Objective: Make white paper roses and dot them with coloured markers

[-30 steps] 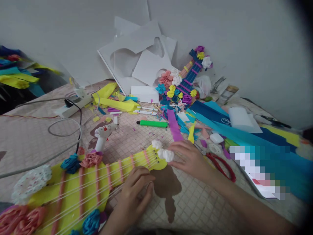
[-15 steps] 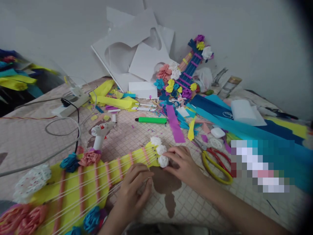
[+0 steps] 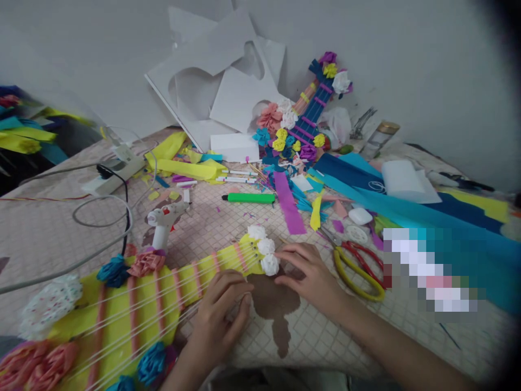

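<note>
A yellow paper craft guitar [image 3: 163, 304] lies at the lower left, with pink strips across it and white strings along it. Three white paper flowers [image 3: 266, 246] sit at the end of its neck. My right hand [image 3: 311, 277] is beside the lowest white flower, thumb and fingers apart around nothing. Over the near edge of the neck, my left hand [image 3: 223, 309] rests with fingers loosely bent and the thumb a little apart; no object shows in it. Blue and pink paper roses [image 3: 151, 363] decorate the guitar's body.
A white glue gun [image 3: 163, 220] stands behind the guitar, near a power strip [image 3: 114, 175] and cables. Scissors [image 3: 358, 271] lie to the right. Farther back are a green marker [image 3: 250, 198], paper scraps, white cut board [image 3: 240, 100] and a blue craft guitar [image 3: 313, 114].
The right hand's fingertips have come slightly away from the lowest white flower. My left hand stays nearly in place. The whole view has shifted a little.
</note>
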The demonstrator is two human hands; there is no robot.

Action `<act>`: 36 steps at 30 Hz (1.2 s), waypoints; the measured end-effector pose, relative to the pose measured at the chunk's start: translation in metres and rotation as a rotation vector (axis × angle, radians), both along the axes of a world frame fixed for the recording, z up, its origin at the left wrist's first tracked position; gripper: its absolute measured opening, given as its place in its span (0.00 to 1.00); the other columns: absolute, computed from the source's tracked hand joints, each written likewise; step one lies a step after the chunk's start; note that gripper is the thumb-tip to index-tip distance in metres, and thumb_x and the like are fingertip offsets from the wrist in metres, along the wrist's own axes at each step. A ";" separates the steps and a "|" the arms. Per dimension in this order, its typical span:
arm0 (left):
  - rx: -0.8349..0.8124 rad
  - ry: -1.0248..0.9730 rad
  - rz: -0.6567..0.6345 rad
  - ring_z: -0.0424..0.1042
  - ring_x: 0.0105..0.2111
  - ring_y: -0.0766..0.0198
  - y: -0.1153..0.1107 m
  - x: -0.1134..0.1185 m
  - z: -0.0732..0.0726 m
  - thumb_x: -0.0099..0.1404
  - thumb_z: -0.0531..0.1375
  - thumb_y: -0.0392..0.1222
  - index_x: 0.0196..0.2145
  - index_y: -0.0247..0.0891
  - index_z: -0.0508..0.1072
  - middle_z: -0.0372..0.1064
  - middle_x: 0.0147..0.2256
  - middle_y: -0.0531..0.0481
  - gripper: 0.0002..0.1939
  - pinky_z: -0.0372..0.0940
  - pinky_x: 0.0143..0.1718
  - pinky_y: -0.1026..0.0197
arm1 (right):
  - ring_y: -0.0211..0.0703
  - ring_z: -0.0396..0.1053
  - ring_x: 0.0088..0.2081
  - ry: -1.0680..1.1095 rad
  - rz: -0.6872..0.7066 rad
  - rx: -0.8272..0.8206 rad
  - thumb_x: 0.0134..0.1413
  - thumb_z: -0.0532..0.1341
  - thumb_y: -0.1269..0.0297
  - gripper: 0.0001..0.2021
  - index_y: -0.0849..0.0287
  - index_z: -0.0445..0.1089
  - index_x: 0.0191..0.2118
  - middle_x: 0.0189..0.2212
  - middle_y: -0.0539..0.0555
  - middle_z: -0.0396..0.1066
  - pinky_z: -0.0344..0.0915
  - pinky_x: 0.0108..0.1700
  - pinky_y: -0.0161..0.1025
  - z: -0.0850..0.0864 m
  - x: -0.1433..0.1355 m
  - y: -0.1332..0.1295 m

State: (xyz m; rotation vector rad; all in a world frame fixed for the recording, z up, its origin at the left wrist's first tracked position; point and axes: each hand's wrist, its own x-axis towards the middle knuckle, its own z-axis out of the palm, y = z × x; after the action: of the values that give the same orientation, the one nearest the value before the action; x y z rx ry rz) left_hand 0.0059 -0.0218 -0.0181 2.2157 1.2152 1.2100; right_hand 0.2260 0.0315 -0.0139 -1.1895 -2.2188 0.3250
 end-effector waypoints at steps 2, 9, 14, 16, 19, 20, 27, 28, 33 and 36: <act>-0.002 0.004 0.002 0.66 0.41 0.60 0.000 0.000 0.000 0.60 0.54 0.26 0.39 0.37 0.69 0.66 0.37 0.45 0.11 0.65 0.41 0.58 | 0.50 0.67 0.43 0.012 -0.008 -0.004 0.44 0.67 0.64 0.17 0.52 0.71 0.43 0.40 0.56 0.70 0.65 0.45 0.51 -0.001 0.000 0.000; 0.005 0.004 -0.001 0.66 0.40 0.61 -0.001 0.001 0.002 0.60 0.54 0.26 0.39 0.36 0.68 0.66 0.36 0.45 0.11 0.64 0.41 0.59 | 0.50 0.67 0.43 0.046 -0.020 -0.019 0.44 0.68 0.64 0.17 0.54 0.70 0.43 0.40 0.56 0.70 0.66 0.45 0.50 -0.001 0.000 0.000; 0.033 0.019 0.000 0.67 0.40 0.60 -0.001 0.001 0.003 0.60 0.54 0.26 0.39 0.37 0.68 0.67 0.36 0.46 0.11 0.65 0.40 0.58 | 0.51 0.67 0.45 0.062 -0.034 -0.051 0.43 0.68 0.61 0.20 0.52 0.68 0.45 0.42 0.56 0.69 0.65 0.47 0.50 -0.001 -0.001 -0.001; 0.042 0.021 0.003 0.67 0.40 0.60 -0.001 0.000 0.003 0.60 0.54 0.26 0.39 0.37 0.68 0.67 0.36 0.45 0.12 0.65 0.40 0.57 | 0.52 0.66 0.47 0.064 -0.036 -0.065 0.43 0.68 0.60 0.22 0.53 0.66 0.46 0.43 0.57 0.68 0.65 0.48 0.51 -0.002 -0.003 -0.002; 0.089 0.030 -0.001 0.67 0.40 0.60 -0.001 0.001 0.004 0.59 0.55 0.26 0.39 0.37 0.68 0.68 0.36 0.45 0.12 0.66 0.40 0.58 | 0.53 0.64 0.49 0.064 -0.030 -0.082 0.43 0.67 0.61 0.24 0.53 0.64 0.48 0.46 0.58 0.66 0.64 0.51 0.52 -0.003 -0.005 -0.002; 0.111 0.039 0.001 0.67 0.40 0.60 -0.001 0.002 0.005 0.59 0.55 0.25 0.39 0.37 0.68 0.68 0.35 0.45 0.12 0.66 0.40 0.58 | 0.53 0.64 0.50 0.062 -0.026 -0.088 0.42 0.67 0.61 0.25 0.53 0.63 0.49 0.48 0.58 0.65 0.63 0.52 0.52 -0.003 -0.006 -0.002; 0.154 0.217 0.056 0.67 0.43 0.58 -0.013 0.003 0.017 0.59 0.56 0.27 0.41 0.36 0.69 0.69 0.37 0.44 0.12 0.66 0.44 0.55 | 0.55 0.58 0.56 0.012 0.014 -0.127 0.37 0.69 0.61 0.39 0.53 0.54 0.58 0.56 0.62 0.55 0.61 0.55 0.53 -0.003 -0.008 0.001; 0.148 0.258 0.067 0.67 0.44 0.57 -0.016 0.001 0.019 0.59 0.57 0.28 0.42 0.36 0.69 0.70 0.39 0.44 0.13 0.66 0.45 0.54 | 0.56 0.57 0.57 0.001 0.024 -0.129 0.37 0.69 0.59 0.40 0.53 0.53 0.59 0.57 0.62 0.54 0.60 0.55 0.53 -0.002 -0.008 0.003; 0.144 0.485 0.145 0.64 0.49 0.52 -0.027 -0.022 0.028 0.60 0.58 0.36 0.48 0.36 0.65 0.68 0.46 0.40 0.18 0.65 0.47 0.49 | 0.58 0.45 0.63 -0.153 0.203 -0.083 0.42 0.66 0.53 0.42 0.55 0.49 0.62 0.63 0.63 0.43 0.51 0.59 0.56 0.008 -0.015 0.017; 0.142 0.626 0.200 0.62 0.52 0.48 -0.019 -0.040 0.029 0.59 0.58 0.42 0.54 0.34 0.61 0.65 0.51 0.37 0.26 0.64 0.48 0.45 | 0.58 0.38 0.64 -0.251 0.352 -0.046 0.45 0.64 0.54 0.41 0.54 0.48 0.63 0.65 0.60 0.42 0.46 0.61 0.57 0.014 -0.024 0.029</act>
State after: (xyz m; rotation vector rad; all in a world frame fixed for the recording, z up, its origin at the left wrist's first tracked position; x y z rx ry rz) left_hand -0.0339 -0.0410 0.0109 2.7467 1.6501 0.6858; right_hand 0.2021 0.0608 -0.0002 -0.8974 -2.6570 0.3850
